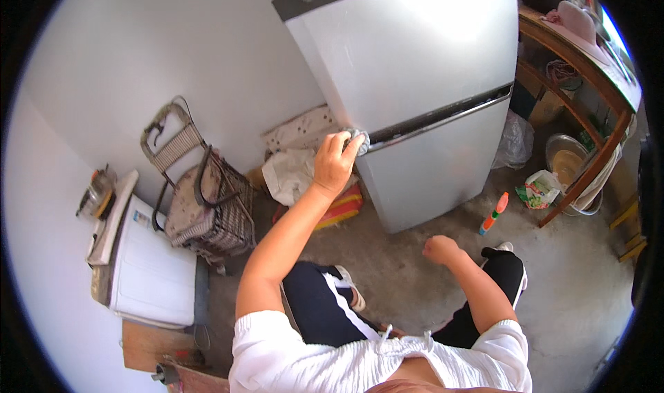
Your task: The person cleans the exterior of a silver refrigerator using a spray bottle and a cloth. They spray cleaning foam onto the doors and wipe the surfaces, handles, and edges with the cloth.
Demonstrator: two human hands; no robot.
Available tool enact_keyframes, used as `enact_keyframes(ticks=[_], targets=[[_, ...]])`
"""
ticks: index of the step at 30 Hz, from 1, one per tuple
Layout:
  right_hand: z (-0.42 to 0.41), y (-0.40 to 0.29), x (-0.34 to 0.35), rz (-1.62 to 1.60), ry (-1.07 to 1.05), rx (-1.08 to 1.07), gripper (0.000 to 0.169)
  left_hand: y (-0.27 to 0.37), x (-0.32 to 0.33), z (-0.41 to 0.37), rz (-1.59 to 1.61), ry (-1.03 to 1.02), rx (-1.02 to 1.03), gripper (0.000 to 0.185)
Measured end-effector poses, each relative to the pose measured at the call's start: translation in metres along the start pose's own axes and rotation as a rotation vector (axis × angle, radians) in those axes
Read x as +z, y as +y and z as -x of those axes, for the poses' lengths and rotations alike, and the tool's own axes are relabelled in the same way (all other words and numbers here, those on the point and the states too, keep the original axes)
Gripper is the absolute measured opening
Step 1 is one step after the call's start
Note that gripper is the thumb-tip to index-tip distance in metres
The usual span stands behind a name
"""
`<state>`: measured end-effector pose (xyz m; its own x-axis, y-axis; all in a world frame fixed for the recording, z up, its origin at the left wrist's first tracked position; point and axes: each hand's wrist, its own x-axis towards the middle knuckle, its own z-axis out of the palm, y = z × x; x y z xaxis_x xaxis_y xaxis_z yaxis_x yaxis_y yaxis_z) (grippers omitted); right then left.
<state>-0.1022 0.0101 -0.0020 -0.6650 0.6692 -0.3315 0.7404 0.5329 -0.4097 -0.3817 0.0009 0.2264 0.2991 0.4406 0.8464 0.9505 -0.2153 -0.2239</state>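
My left hand (335, 160) grips a crumpled grey cloth (361, 140). It presses the cloth against the left end of the dark handle gap (441, 117) between the two doors of a silver refrigerator (436, 180). My right hand (441, 250) hangs over the floor in front of my right knee, fingers curled in, with nothing seen in it. On the floor to its upper right stands an orange bottle (493, 214) with a green band and a blue end.
Left of me stand a wheeled cart with a seat (207, 201) and a white appliance (153, 268). A white sack (290, 177) lies beside the refrigerator. At right are a wooden table (617, 102), a metal basin (557, 144) and plastic bags (511, 141).
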Motion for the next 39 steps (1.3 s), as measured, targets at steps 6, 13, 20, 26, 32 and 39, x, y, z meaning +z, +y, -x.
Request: enact_keyframes(ticks=[6, 13, 20, 26, 32, 39], targets=[[-0.005, 0.005, -0.01, 0.031, -0.058, 0.012, 0.03, -0.022, -0.04, -0.161, -0.101, 0.297, -0.159, 0.039], [-0.016, 0.0, -0.004, 0.034, 0.031, -0.017, 0.03, 0.001, -0.003, -0.189, -0.34, 0.163, 0.23, 0.036], [0.003, -0.007, -0.016, -0.006, 0.121, -0.038, 0.026, -0.025, -0.061, -0.193, -0.353, 0.157, 0.114, 0.032], [-0.008, -0.01, -0.019, -0.013, 0.09, -0.085, 0.029, 0.004, -0.007, -0.248, -0.387, 0.248, 0.25, 0.026], [-0.023, -0.012, -0.01, -0.019, 0.071, -0.095, 0.029, 0.045, 0.032, -0.283, -0.357, 0.087, 0.238, 0.017], [-0.001, -0.007, -0.015, -0.022, 0.043, -0.02, 0.029, -0.025, -0.066, -0.2, -0.436, 0.121, 0.158, 0.035]])
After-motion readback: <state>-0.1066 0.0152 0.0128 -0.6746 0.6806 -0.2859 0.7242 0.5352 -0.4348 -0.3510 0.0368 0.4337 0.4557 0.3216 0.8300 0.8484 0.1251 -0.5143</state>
